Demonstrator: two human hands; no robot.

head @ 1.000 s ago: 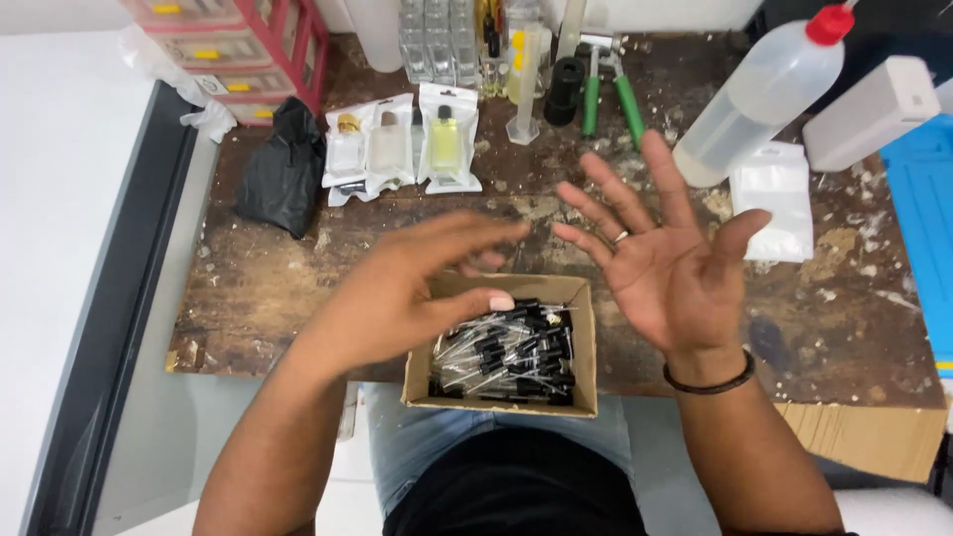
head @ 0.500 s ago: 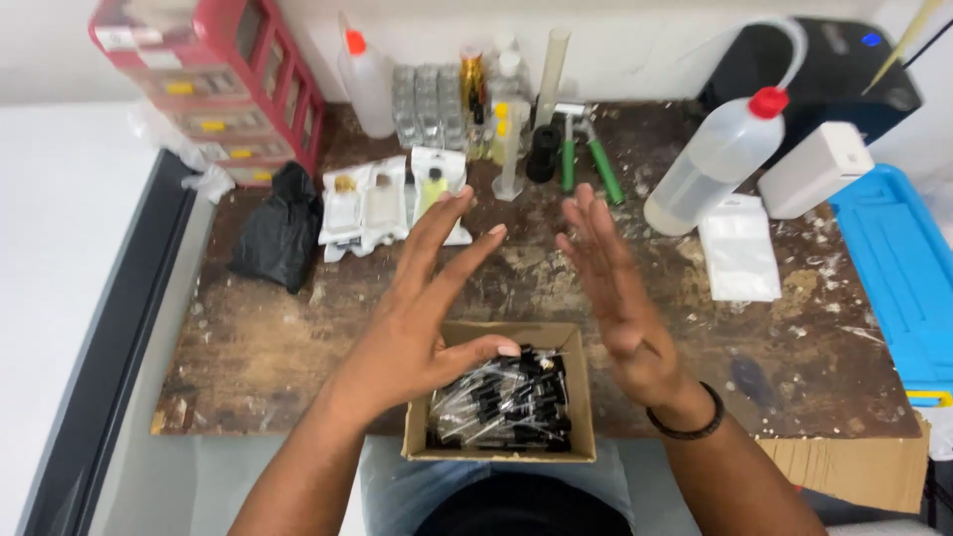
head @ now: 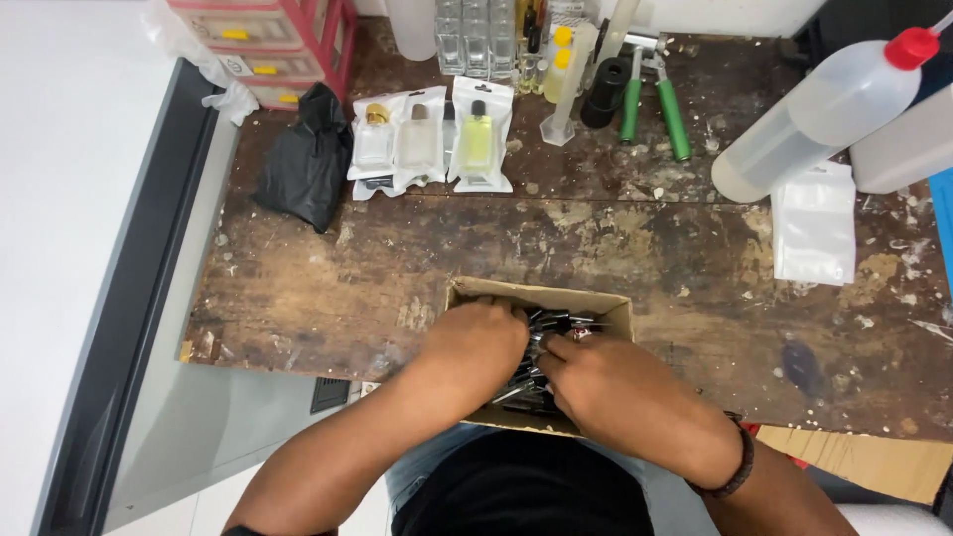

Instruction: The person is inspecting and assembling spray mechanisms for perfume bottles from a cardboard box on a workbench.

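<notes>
A small open cardboard box [head: 541,295] sits at the near edge of a worn wooden workbench [head: 596,248]. It holds several small black-and-clear vials [head: 556,323]. My left hand [head: 475,342] reaches into the box from the left, fingers curled down among the vials. My right hand [head: 606,382] reaches in from the right, fingers bent into the pile. A dark bracelet circles my right wrist. The hands cover most of the box's contents, so what the fingers grip is hidden.
Three bagged perfume bottles [head: 429,144] lie at the back, with a black bag [head: 306,164] to their left. Green-handled pliers [head: 655,99], a red-capped squeeze bottle [head: 824,104] and an empty white pouch [head: 814,228] are to the right. Red drawers [head: 268,45] stand far left.
Both hands were raised open above the box, palms facing each other. They have dropped into the box and now dig among the vials.
</notes>
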